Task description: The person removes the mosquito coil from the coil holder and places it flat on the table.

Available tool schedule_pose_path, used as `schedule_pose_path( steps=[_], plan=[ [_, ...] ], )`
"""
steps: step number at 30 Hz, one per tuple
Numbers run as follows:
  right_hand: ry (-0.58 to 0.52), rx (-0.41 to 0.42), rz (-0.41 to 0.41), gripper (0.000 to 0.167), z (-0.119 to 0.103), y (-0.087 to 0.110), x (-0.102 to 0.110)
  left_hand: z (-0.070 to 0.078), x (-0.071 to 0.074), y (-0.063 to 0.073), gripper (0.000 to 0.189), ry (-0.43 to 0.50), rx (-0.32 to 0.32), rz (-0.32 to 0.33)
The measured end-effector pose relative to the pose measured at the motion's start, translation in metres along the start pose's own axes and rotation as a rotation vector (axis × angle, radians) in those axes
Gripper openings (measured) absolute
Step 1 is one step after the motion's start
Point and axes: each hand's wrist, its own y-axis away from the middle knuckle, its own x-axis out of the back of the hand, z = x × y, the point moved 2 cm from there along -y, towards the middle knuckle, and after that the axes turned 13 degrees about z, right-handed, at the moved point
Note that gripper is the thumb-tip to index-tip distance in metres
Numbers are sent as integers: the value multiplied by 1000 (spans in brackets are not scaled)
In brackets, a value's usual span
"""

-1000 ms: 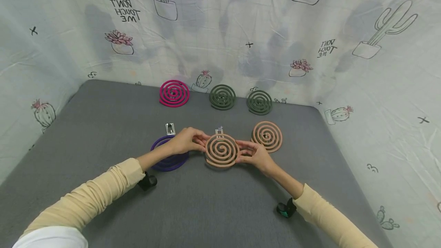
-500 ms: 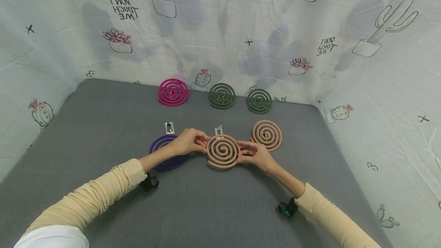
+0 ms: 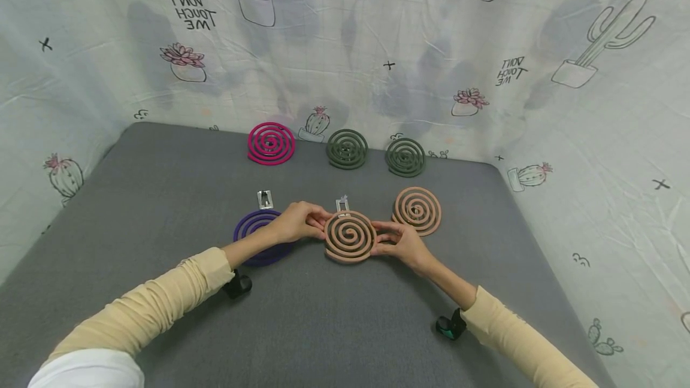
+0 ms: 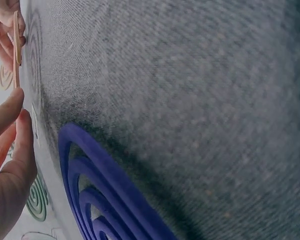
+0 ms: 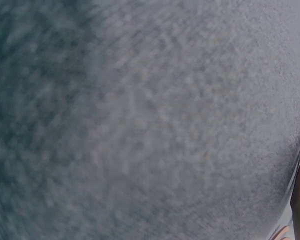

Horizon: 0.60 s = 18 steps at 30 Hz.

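Observation:
Between both hands is a light orange mosquito coil (image 3: pixel 350 237), its flat spiral facing up. My left hand (image 3: pixel 299 221) pinches its left edge between thumb and fingers, and my right hand (image 3: pixel 405 244) pinches the right edge. In the left wrist view the coil (image 4: pixel 16 50) appears edge-on, held above the cloth with a shadow below. A purple coil (image 3: pixel 253 223) lies partly under my left forearm. Just behind the held coil is a small metal stand (image 3: pixel 342 205), partly covered by it.
Another light orange coil (image 3: pixel 417 211) lies just beyond my right hand. At the back are a pink coil (image 3: pixel 271 144) and two dark green coils (image 3: pixel 347 149), (image 3: pixel 405 157). A second metal stand (image 3: pixel 265 199) lies behind the purple coil. Printed curtain (image 3: pixel 388 35) borders the grey table (image 3: pixel 334 328).
The held coil and both hands have shifted very slightly to the right. Both hands keep their pinch on it, and the other coils stay where they were.

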Motion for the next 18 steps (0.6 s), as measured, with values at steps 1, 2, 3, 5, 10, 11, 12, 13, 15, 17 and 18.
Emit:
schedule_pose_path(
  steps=[1,2,3,5,10,11,12,13,15,17,18],
  plan=[
    [8,5,3,63,0,0,0,0,0,0,42,3,5,-1],
    [14,9,6,63,0,0,0,-1,-1,0,43,4,10,-1],
    [22,15,9,63,0,0,-1,0,-1,0,44,6,16,-2],
    [40,25,11,62,0,0,0,-1,-2,-1,45,10,26,-8],
    [108,61,4,62,-2,-1,-1,-2,-2,-1,47,2,48,-17],
    [127,69,5,62,-2,-1,-1,-3,-2,-1,47,-4,47,-17],
    [143,75,6,62,-3,-1,-1,-2,-2,-2,47,-7,44,-18],
    [158,81,8,62,-3,-1,-1,-2,-2,-2,46,-9,42,-18],
    [199,100,14,63,-5,-1,-1,-1,-2,-2,46,-11,39,-21],
    [251,127,11,64,-7,-1,-2,0,-2,-3,46,-16,36,-26],
    [275,141,8,65,-8,-1,-2,0,-2,-3,45,-18,37,-29]
  ],
)
